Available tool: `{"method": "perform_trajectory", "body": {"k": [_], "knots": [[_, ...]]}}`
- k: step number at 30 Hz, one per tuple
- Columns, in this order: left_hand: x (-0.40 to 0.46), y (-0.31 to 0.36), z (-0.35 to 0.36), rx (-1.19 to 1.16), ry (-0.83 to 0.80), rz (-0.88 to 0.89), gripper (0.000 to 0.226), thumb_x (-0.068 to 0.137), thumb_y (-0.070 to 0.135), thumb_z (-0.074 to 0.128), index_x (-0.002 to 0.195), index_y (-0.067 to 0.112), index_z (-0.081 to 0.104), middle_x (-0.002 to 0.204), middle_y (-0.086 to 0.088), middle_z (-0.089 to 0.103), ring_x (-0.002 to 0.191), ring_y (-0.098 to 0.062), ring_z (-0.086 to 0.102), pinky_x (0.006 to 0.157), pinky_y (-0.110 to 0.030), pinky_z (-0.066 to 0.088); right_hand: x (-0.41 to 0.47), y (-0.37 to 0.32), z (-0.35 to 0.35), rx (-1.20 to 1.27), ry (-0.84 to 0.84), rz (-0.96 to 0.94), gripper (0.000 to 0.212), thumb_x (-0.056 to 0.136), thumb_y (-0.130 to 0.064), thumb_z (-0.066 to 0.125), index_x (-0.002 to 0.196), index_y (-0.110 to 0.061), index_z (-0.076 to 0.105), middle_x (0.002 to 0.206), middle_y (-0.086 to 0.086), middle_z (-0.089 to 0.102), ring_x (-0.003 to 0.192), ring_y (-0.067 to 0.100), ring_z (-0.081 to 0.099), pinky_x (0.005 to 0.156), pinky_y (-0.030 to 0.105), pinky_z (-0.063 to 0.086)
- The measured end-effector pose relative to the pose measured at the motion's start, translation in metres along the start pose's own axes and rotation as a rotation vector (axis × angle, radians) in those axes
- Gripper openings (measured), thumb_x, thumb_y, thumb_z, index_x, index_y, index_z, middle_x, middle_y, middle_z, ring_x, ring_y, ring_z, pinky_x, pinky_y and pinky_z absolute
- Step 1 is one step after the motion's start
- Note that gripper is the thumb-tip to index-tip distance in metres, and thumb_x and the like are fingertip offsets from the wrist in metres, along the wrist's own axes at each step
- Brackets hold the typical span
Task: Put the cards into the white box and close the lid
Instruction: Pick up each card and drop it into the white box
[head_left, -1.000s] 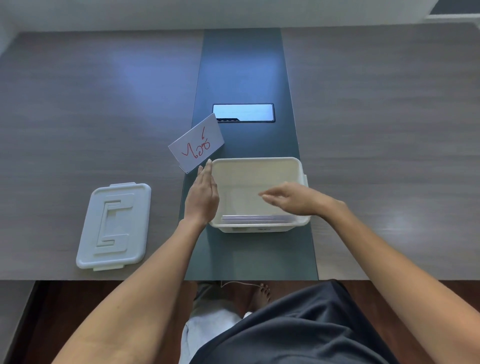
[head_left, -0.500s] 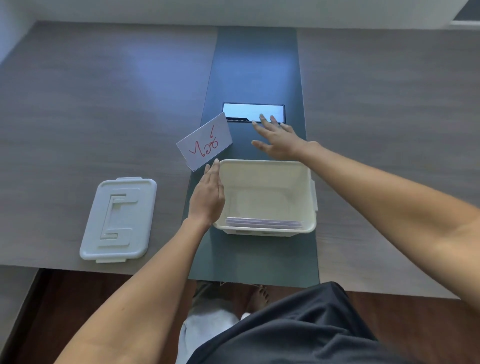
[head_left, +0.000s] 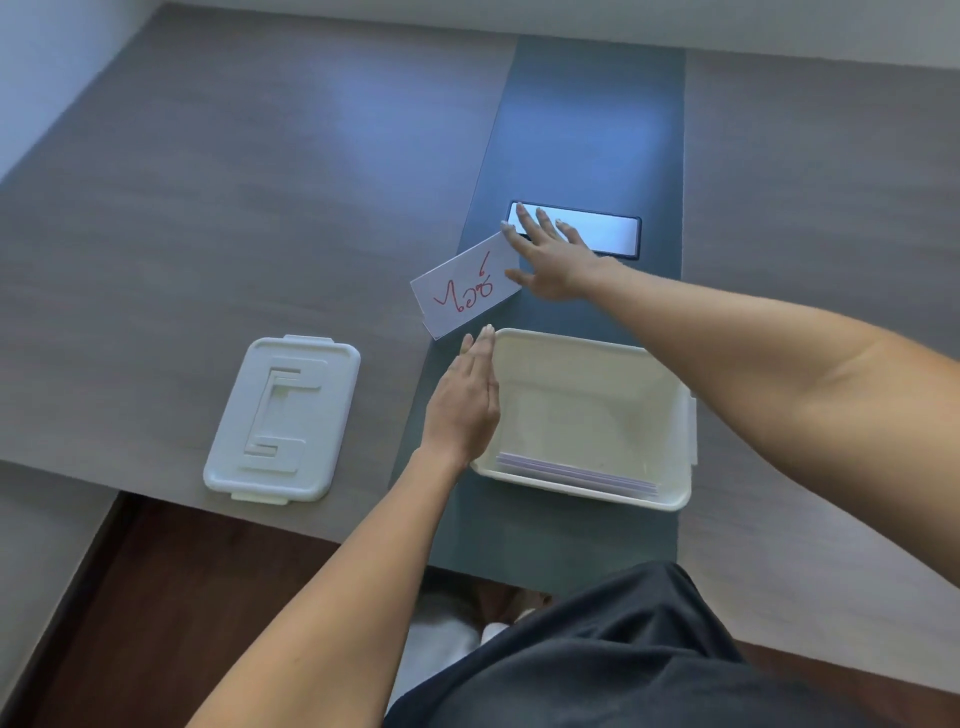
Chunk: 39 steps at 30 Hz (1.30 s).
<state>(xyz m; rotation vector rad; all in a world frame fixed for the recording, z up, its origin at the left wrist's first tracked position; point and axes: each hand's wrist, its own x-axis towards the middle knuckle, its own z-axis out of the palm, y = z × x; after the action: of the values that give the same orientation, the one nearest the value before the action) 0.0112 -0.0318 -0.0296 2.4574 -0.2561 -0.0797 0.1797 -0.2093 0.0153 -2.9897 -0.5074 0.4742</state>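
Card (head_left: 466, 289) with red writing lies on the worktop (head_left: 208, 208) beyond the box (head_left: 670, 499), reached by the spread, empty right hand (head_left: 550, 260). Box is steadied by the flat, empty left hand (head_left: 462, 405); lid (head_left: 283, 418) is set aside.

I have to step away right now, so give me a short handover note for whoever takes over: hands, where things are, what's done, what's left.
Left hand: open, flat against the left wall of the white box.
Right hand: open, fingers spread, at the right end of the card with red writing, not yet gripping it.
That card lies on the table just beyond the box.
Done: a stack of cards sits inside the box at its near wall.
Left: put the last card in, fetch the lid lying left of the box, close it.
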Motion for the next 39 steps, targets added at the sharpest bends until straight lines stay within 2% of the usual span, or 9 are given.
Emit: {"method": "perform_trajectory", "body": {"k": [6, 11, 14, 16, 20, 22, 26, 34, 39], "knots": [[-0.001, -0.002, 0.002, 0.013, 0.008, -0.008, 0.055, 0.103, 0.012, 0.028, 0.157, 0.019, 0.019, 0.163, 0.006, 0.024, 0.152, -0.012, 0.013, 0.12, -0.034, 0.025, 0.033, -0.027, -0.004, -0.04, 0.001, -0.058, 0.078, 0.101, -0.042, 0.044, 0.158, -0.024, -0.008, 0.164, 0.01, -0.019, 0.152, 0.032, -0.013, 0.12, 0.048, -0.01], [0.0, -0.002, 0.003, 0.019, 0.017, -0.011, 0.056, 0.103, 0.013, 0.028, 0.157, 0.019, 0.019, 0.163, 0.006, 0.025, 0.152, -0.012, 0.013, 0.121, -0.035, 0.023, 0.045, -0.039, 0.007, -0.07, -0.079, -0.041, 0.082, 0.1, -0.041, 0.047, 0.158, -0.021, -0.007, 0.166, 0.013, -0.001, 0.152, 0.035, -0.012, 0.118, 0.052, -0.013], [0.0, -0.003, 0.004, 0.022, 0.013, -0.015, 0.056, 0.102, 0.012, 0.029, 0.157, 0.018, 0.019, 0.163, 0.005, 0.024, 0.152, -0.013, 0.013, 0.122, -0.033, 0.02, 0.051, -0.041, 0.009, -0.085, -0.07, -0.039, 0.073, 0.099, -0.032, 0.052, 0.158, -0.018, 0.01, 0.157, 0.019, 0.023, 0.152, 0.039, -0.001, 0.119, 0.054, -0.01], [0.0, -0.004, 0.005, 0.028, 0.012, -0.013, 0.056, 0.102, 0.012, 0.029, 0.157, 0.018, 0.018, 0.163, 0.005, 0.023, 0.152, -0.013, 0.013, 0.123, -0.032, 0.019, 0.052, -0.04, 0.004, -0.129, -0.048, -0.047, 0.059, 0.097, -0.017, 0.053, 0.151, -0.018, 0.029, 0.143, 0.018, 0.039, 0.146, 0.039, 0.02, 0.121, 0.055, -0.002], [0.0, -0.004, 0.004, 0.028, 0.008, -0.019, 0.055, 0.103, 0.014, 0.028, 0.157, 0.019, 0.018, 0.164, 0.006, 0.021, 0.152, -0.012, 0.011, 0.123, -0.032, 0.018, 0.04, -0.038, -0.009, -0.163, -0.051, -0.068, 0.043, 0.092, 0.006, 0.043, 0.129, -0.015, 0.052, 0.122, 0.008, 0.06, 0.113, 0.03, 0.047, 0.111, 0.043, 0.021], [-0.001, -0.003, 0.004, 0.023, 0.007, -0.021, 0.054, 0.104, 0.016, 0.028, 0.157, 0.02, 0.018, 0.164, 0.007, 0.021, 0.152, -0.012, 0.011, 0.123, -0.032, 0.018, 0.031, -0.036, -0.011, -0.121, -0.039, -0.077, 0.039, 0.093, 0.006, 0.04, 0.124, -0.014, 0.055, 0.122, 0.007, 0.062, 0.1, 0.027, 0.047, 0.091, 0.032, 0.03], [-0.001, -0.002, 0.002, 0.008, 0.003, -0.024, 0.053, 0.105, 0.018, 0.027, 0.157, 0.021, 0.018, 0.164, 0.007, 0.021, 0.152, -0.013, 0.01, 0.123, -0.033, 0.017, 0.017, -0.025, -0.013, 0.011, -0.053, -0.039, 0.039, 0.095, 0.001, 0.037, 0.126, -0.016, 0.055, 0.125, 0.009, 0.061, 0.096, 0.031, 0.053, 0.067, 0.03, 0.038], [-0.002, -0.003, 0.0, -0.027, -0.024, -0.037, 0.052, 0.105, 0.025, 0.022, 0.157, 0.023, 0.019, 0.163, 0.01, 0.021, 0.152, -0.011, 0.01, 0.122, -0.038, 0.022, -0.028, 0.007, -0.021, 0.202, 0.042, 0.152, 0.048, 0.093, 0.001, 0.037, 0.134, -0.016, 0.054, 0.133, 0.011, 0.059, 0.115, 0.037, 0.055, 0.086, 0.04, 0.047], [-0.001, -0.005, 0.001, -0.036, -0.024, -0.037, 0.051, 0.105, 0.022, 0.023, 0.156, 0.023, 0.019, 0.163, 0.01, 0.021, 0.152, -0.01, 0.01, 0.122, -0.039, 0.023, -0.065, 0.031, -0.024, 0.259, 0.101, 0.197, 0.045, 0.094, 0.0, 0.038, 0.131, -0.019, 0.056, 0.13, 0.008, 0.062, 0.112, 0.035, 0.058, 0.078, 0.035, 0.044]]}}
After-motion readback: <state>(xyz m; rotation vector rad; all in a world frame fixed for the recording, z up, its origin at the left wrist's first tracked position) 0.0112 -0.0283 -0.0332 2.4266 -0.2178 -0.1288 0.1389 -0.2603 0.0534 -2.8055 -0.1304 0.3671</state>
